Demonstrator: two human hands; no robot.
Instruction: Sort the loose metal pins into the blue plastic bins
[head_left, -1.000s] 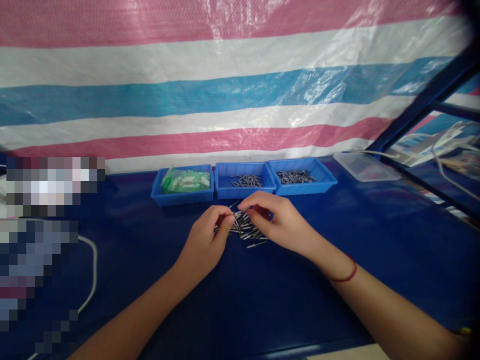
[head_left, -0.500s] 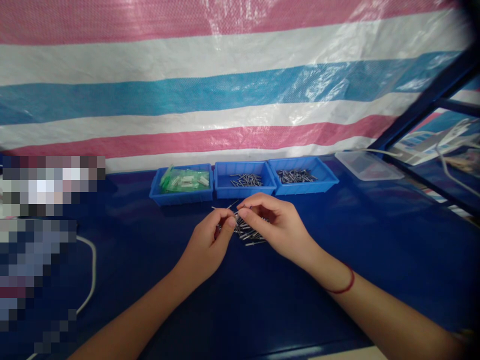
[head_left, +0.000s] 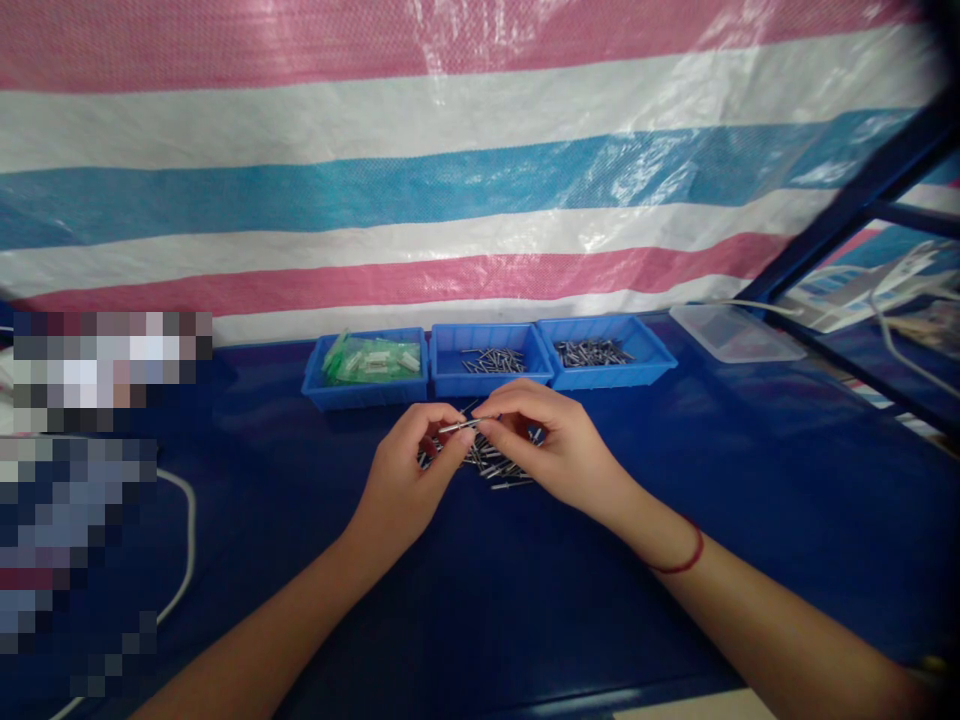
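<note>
A silvery blind rivet [head_left: 456,427] lies crosswise between my two hands, above a loose pile of similar rivets [head_left: 491,465] on the blue table. My right hand [head_left: 544,430] pinches its thin right end between thumb and index finger. The thumb and fingertips of my left hand [head_left: 416,455] close round its thicker left part. Both hands partly cover the pile.
Behind the hands stand three blue bins: the left bin [head_left: 367,400] with green plastic bags, the middle bin [head_left: 491,385] and right bin [head_left: 611,375] with rivets. A clear plastic lid [head_left: 739,335] lies at right. A white cable [head_left: 191,540] curves at left.
The rivet between my fingers now shows plainly, lying nearly level. My left fingers have parted a little and shifted slightly left; the right hand has hardly moved.
</note>
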